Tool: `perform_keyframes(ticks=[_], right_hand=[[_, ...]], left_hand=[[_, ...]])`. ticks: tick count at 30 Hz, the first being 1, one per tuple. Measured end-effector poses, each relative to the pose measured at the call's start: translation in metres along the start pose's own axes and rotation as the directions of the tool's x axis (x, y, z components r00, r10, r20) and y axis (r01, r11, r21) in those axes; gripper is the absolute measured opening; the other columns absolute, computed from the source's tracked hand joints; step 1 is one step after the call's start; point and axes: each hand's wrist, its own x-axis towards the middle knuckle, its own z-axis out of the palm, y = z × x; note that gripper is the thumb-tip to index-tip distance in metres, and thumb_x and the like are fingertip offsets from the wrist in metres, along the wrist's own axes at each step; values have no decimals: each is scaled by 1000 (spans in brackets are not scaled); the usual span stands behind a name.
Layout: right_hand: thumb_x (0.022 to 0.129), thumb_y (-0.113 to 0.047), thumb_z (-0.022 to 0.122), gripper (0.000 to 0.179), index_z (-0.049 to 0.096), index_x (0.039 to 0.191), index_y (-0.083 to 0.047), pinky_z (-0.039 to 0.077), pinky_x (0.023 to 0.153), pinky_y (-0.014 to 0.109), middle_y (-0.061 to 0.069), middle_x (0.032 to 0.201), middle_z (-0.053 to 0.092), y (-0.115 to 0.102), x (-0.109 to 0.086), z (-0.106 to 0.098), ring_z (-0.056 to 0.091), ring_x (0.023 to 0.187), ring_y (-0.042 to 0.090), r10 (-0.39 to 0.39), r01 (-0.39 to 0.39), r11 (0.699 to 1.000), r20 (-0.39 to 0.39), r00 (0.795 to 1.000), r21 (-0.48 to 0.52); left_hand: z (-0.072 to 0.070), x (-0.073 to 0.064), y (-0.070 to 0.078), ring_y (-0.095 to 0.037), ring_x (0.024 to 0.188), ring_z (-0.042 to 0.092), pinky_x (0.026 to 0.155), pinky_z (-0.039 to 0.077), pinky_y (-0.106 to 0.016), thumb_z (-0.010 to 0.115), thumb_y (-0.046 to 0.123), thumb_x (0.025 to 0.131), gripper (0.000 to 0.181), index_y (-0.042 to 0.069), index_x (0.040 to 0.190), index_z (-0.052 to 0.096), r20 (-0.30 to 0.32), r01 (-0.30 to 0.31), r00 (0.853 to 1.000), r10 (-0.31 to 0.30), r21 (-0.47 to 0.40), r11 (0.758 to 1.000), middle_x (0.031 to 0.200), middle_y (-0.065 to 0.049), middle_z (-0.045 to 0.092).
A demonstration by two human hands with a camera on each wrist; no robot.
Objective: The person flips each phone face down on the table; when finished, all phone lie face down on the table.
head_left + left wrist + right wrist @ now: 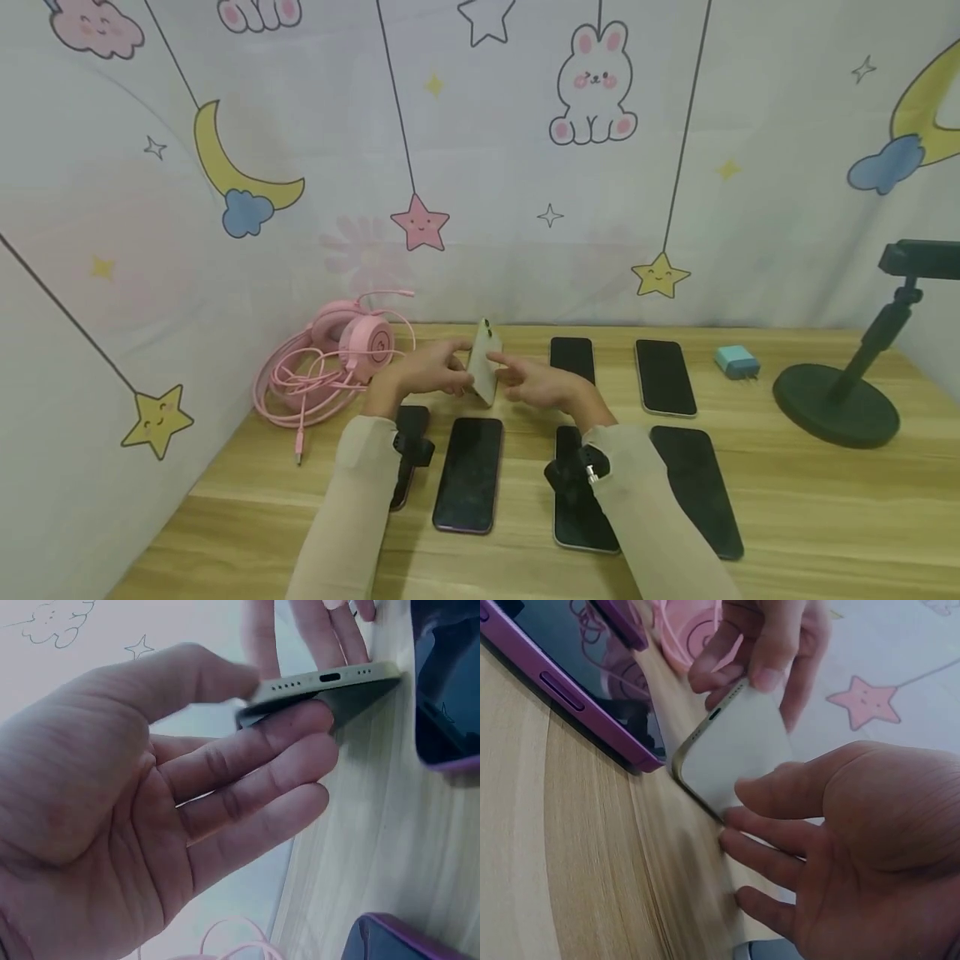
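A white-backed smartphone is tipped up on its long edge at the back of the table, its charging port end toward me. My left hand pinches its raised edge, thumb on the white back and fingers under the dark screen side, as the left wrist view shows. Close by on the other side is my right hand. In the right wrist view its thumb lies over the phone back and its extended fingers are near the lower edge; whether they touch it I cannot tell. A purple-edged phone lies nearer me.
Pink headphones with a coiled cable lie left. Several dark-screened phones are laid out, among them one at back right and one at front right. A blue charger plug and a dark lamp stand are farther right.
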Motion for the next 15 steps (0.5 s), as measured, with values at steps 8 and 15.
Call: perform_keyframes(ticks=[8,15], right_hand=[[100,6,47,63,27,158,-8,26,115,53,23,160,27,2,-2,0,24,148,38,-12,9,994,-18,1000,-113],[100,4,49,60,33,157,-10,22,117,50,20,161,25,1,-1,-1,20,150,35,5,-12,989,-45,999,-147]], left_hand=[[-1,-4,-7,-21,85,69,81,54,-36,66,7,93,69,-9,151,31,-13,38,999,-37,68,997,94,-12,73],[-2,-5,-15,-19,91,68,85,53,-40,69,11,94,67,-8,149,36,-33,37,999,-34,101,994,104,-14,72]])
